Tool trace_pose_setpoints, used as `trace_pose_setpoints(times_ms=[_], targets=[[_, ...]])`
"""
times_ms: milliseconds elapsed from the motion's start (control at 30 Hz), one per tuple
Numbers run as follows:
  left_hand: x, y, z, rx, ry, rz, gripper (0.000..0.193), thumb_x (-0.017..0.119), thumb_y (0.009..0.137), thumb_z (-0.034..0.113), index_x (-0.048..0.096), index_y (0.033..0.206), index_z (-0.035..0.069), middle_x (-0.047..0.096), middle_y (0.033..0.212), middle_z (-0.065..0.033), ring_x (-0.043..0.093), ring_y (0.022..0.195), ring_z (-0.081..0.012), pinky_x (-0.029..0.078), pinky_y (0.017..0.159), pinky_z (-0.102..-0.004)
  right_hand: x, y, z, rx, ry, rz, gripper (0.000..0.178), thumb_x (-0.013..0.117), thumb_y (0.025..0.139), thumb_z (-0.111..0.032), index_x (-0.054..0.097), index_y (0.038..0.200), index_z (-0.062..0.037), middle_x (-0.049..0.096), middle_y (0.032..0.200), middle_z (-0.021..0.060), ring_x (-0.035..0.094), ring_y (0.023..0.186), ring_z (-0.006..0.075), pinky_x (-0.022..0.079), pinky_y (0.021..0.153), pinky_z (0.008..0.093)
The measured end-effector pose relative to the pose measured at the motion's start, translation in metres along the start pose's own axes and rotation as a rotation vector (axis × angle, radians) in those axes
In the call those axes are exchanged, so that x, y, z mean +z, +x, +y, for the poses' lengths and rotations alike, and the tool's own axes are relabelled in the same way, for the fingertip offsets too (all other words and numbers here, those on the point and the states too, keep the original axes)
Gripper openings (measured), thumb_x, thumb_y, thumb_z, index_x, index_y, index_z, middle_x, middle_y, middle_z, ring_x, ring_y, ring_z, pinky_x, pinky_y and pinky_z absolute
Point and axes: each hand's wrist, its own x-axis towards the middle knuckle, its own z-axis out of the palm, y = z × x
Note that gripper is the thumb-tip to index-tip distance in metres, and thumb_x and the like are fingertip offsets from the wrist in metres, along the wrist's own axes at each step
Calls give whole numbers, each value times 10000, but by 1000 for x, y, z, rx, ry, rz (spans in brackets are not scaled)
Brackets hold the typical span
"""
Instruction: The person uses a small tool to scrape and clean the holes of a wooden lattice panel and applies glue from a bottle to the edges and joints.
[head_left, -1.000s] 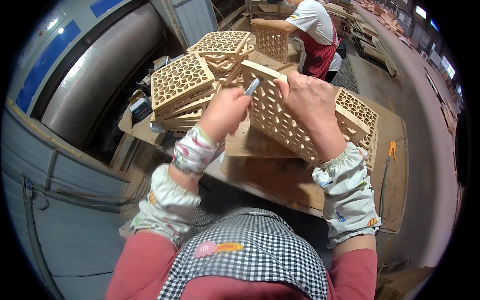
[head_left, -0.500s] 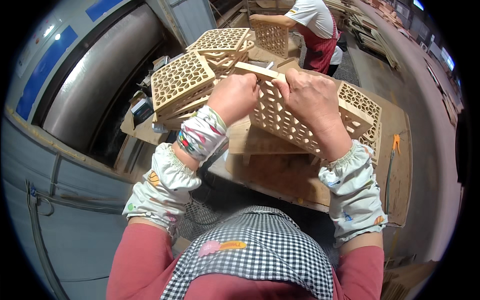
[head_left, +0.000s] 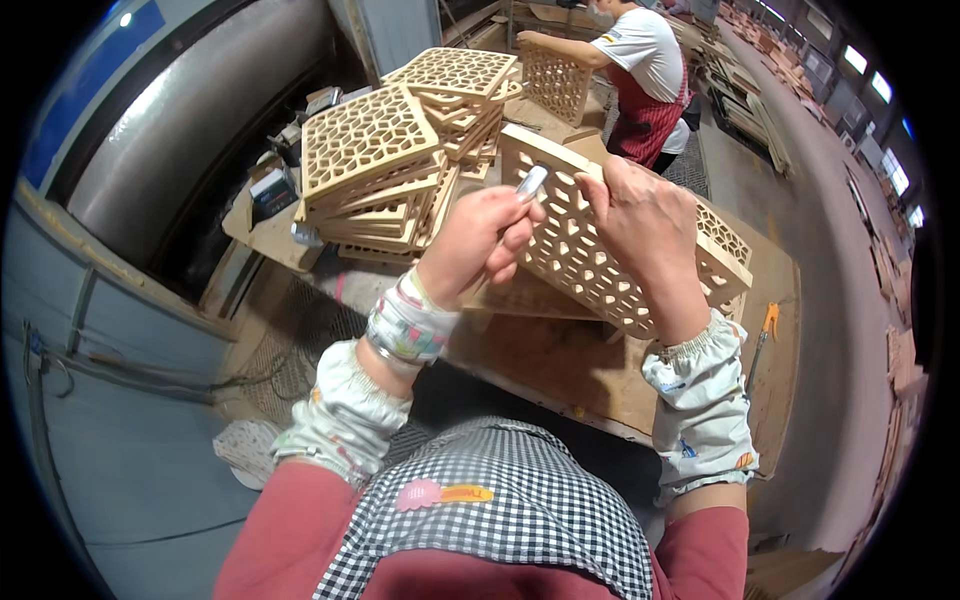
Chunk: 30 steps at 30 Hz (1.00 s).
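A pale wooden lattice panel [head_left: 545,150] stands tilted on edge over the workbench in front of me. My right hand [head_left: 648,212] is closed over its upper edge, thumb on the near face. Just left of the panel, my left hand [head_left: 478,240] is closed around a small tool with a flat silvery end [head_left: 532,182]; its exact kind does not show. That end points up toward the panel's left part. Behind my right wrist, another lattice panel [head_left: 728,236] is partly hidden.
Stacked lattice panels [head_left: 368,140] rise at the left, with another pile [head_left: 455,75] behind. An orange-tipped tool [head_left: 770,320] lies on the workbench [head_left: 540,365] at right. Beyond, a co-worker [head_left: 645,60] in a red apron holds a lattice panel [head_left: 555,85]. A dark box [head_left: 270,190] sits far left.
My left hand has come off the panel's upper edge, down and to the left, and its tool's silvery end now shows clearly. My right hand keeps its hold.
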Motion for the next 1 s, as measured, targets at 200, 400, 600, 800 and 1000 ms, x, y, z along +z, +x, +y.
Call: trace_pose_setpoints(times_ms=[200,400,600,800,1000], targets=[[-5,6,-11,98,-9,-24,265,495,1134,236,632,1037,31,514,654,58,388,418,-40,380,396,-221,-8,-5,-11,-57,-51,-27,390,690,999,-426,599,800,-103,681,697,116,700,618,337,536,554,445],[-23,26,-9,92,-25,-65,248,524,1123,230,618,997,39,533,659,47,413,411,-55,393,385,-235,-8,-5,-28,-103,-33,7,419,674,1015,-445,549,807,-103,656,692,119,686,618,348,510,546,448],[-34,-65,-43,33,97,-139,238,501,1135,217,623,1050,31,511,617,38,409,394,-36,366,374,-199,-4,-8,-17,35,-196,-86,416,643,1034,-454,557,827,-103,681,729,127,700,673,361,524,584,465],[-82,-147,-127,-304,-34,98,282,453,1169,287,592,1192,42,483,637,24,388,424,-51,344,396,-211,3,7,-22,20,-170,-80,418,637,1032,-457,565,835,-96,718,767,117,708,725,395,543,653,494],[-85,-149,-145,-278,-69,152,256,450,1164,251,580,1191,32,537,655,-6,405,439,-52,354,410,-216,-10,22,-12,-10,82,-233,391,700,984,-447,639,1143,-95,743,1106,141,711,1049,351,545,875,460]])
